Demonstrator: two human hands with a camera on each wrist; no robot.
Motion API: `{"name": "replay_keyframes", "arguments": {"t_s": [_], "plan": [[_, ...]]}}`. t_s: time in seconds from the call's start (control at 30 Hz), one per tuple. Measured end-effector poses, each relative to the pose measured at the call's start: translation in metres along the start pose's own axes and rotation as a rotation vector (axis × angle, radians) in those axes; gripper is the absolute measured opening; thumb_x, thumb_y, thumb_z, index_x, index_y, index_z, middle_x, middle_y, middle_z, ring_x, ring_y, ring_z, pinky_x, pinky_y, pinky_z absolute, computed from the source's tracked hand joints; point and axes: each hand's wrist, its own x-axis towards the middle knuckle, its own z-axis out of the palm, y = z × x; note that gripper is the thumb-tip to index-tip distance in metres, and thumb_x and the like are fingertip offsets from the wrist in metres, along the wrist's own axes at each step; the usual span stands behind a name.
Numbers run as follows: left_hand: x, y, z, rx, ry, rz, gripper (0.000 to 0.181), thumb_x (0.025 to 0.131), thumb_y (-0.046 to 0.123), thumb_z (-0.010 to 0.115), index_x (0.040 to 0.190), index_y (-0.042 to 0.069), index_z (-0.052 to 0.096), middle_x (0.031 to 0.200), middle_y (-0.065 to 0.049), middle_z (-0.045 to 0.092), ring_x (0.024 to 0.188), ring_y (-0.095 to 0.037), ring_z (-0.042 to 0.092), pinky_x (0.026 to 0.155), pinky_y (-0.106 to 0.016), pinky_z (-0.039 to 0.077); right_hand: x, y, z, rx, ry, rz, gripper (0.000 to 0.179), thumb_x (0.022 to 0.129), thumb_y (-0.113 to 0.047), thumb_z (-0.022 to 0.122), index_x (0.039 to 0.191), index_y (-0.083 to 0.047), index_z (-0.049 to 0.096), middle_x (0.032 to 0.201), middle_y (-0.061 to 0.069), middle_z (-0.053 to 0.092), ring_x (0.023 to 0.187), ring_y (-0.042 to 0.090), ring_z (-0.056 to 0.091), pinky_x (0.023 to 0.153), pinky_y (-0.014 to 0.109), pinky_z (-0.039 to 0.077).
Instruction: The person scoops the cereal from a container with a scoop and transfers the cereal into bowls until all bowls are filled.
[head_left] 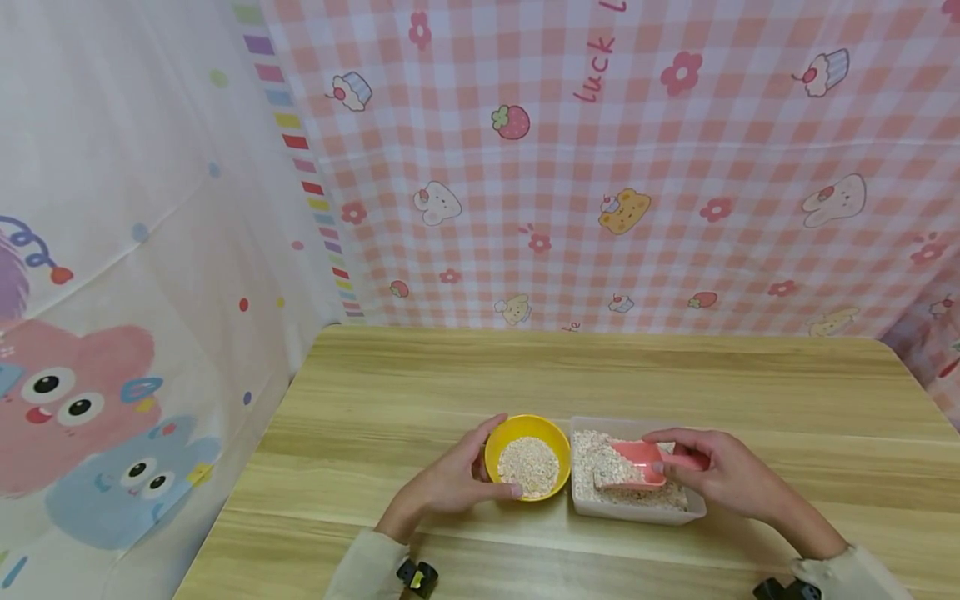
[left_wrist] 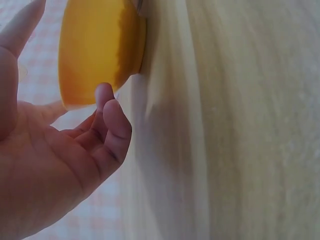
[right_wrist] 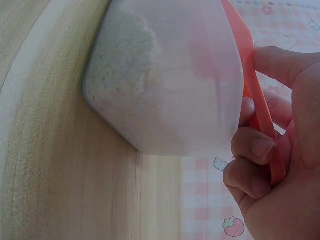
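A yellow bowl with a layer of oat flakes in it stands left of the tub. My left hand holds it from the left side, thumb at the near rim and index finger at the far rim. In the left wrist view other fingers curl beside the bowl's wall. My right hand grips the handle of a pink scoop, seen edge-on with the fingers wrapped round its handle in the right wrist view. The scoop's front lies in the oats, flakes on its blade.
The oats fill a translucent rectangular tub, right beside the bowl. Both stand on a wood-grain table. A pink checked cloth hangs behind the table, and a white cartoon-printed cloth on the left.
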Motion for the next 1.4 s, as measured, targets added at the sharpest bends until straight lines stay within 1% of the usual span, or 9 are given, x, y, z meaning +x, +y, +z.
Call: {"name": "replay_keyframes", "arguments": {"t_s": [0.03,0.1,0.17,0.2,0.33,0.63,0.93,1.13,1.4], "plan": [[0.0002,0.0,0.0007,-0.007,-0.004,0.004,0.1,0.081,0.038,0.083,0.158,0.017,0.022,0.146,-0.011,0.043,0.114,-0.022,0.05,0.096,-0.034,0.045,0.0,-0.0002,0.0,0.0,0.0,0.001,0.029,0.094,-0.017,0.069,0.123,-0.012,0.068,0.062,-0.016,0.04,0.051,-0.005,0.03,0.041,0.019,0.033],[0.0001,0.0,0.0019,-0.024,-0.008,-0.002,0.104,0.079,0.039,0.084,0.158,0.018,0.021,0.157,-0.009,0.033,0.133,-0.024,0.041,0.112,-0.043,0.035,0.0,-0.0005,-0.0001,-0.002,-0.001,0.003,0.03,0.094,-0.017,0.069,0.123,-0.012,0.068,0.063,-0.015,0.041,0.052,-0.005,0.031,0.041,0.019,0.033],[0.0004,-0.0004,0.0029,-0.04,-0.014,-0.002,0.108,0.077,0.039,0.086,0.159,0.019,0.019,0.161,-0.007,0.027,0.145,-0.025,0.03,0.119,-0.05,0.022,0.0,-0.0006,-0.0001,-0.001,-0.003,0.004,0.03,0.094,-0.017,0.069,0.123,-0.012,0.068,0.062,-0.015,0.041,0.051,-0.005,0.03,0.041,0.019,0.032],[0.0008,-0.0007,0.0034,-0.043,-0.015,-0.001,0.109,0.076,0.039,0.086,0.159,0.019,0.018,0.162,-0.007,0.026,0.147,-0.026,0.027,0.12,-0.051,0.02,0.0,-0.0007,-0.0002,-0.002,-0.003,0.004,0.029,0.094,-0.017,0.069,0.123,-0.012,0.068,0.062,-0.015,0.041,0.051,-0.005,0.03,0.041,0.019,0.032],[0.0029,-0.0023,0.0049,-0.046,-0.02,-0.004,0.113,0.075,0.038,0.087,0.16,0.02,0.015,0.163,-0.006,0.024,0.148,-0.026,0.024,0.12,-0.053,0.018,-0.0001,-0.0008,-0.0001,-0.006,-0.001,0.0,0.029,0.094,-0.017,0.069,0.122,-0.012,0.068,0.062,-0.016,0.04,0.051,-0.005,0.03,0.041,0.019,0.032],[0.0063,-0.0028,0.006,-0.064,-0.043,-0.022,0.113,0.076,0.037,0.087,0.16,0.026,0.012,0.161,-0.002,0.027,0.146,-0.024,0.029,0.119,-0.053,0.02,0.0011,-0.0016,0.0003,-0.017,0.0,-0.003,0.029,0.093,-0.018,0.07,0.122,-0.012,0.068,0.062,-0.016,0.04,0.052,-0.005,0.03,0.041,0.019,0.033],[0.0082,-0.0039,0.0072,-0.076,-0.063,-0.042,0.111,0.077,0.039,0.085,0.159,0.031,0.012,0.162,-0.003,0.026,0.145,-0.027,0.03,0.118,-0.056,0.019,-0.0001,-0.0015,-0.0006,0.009,-0.001,-0.009,0.03,0.094,-0.016,0.069,0.123,-0.008,0.067,0.062,-0.016,0.04,0.051,-0.006,0.03,0.041,0.019,0.032],[0.0078,-0.0036,0.0073,-0.096,-0.066,-0.07,0.112,0.076,0.039,0.086,0.159,0.033,0.012,0.161,-0.002,0.027,0.143,-0.026,0.031,0.119,-0.055,0.019,-0.0001,-0.0003,0.0,0.004,0.005,-0.011,0.029,0.094,-0.015,0.069,0.122,-0.008,0.068,0.063,-0.016,0.041,0.052,-0.005,0.031,0.041,0.019,0.033],[0.0078,-0.0038,0.0069,-0.108,-0.063,-0.095,0.111,0.075,0.041,0.087,0.158,0.036,0.013,0.16,-0.003,0.029,0.141,-0.025,0.034,0.118,-0.055,0.021,-0.0002,-0.0031,-0.0032,0.023,0.009,-0.045,0.03,0.094,-0.011,0.068,0.124,-0.006,0.066,0.062,-0.016,0.045,0.051,-0.007,0.029,0.039,0.019,0.032]]}}
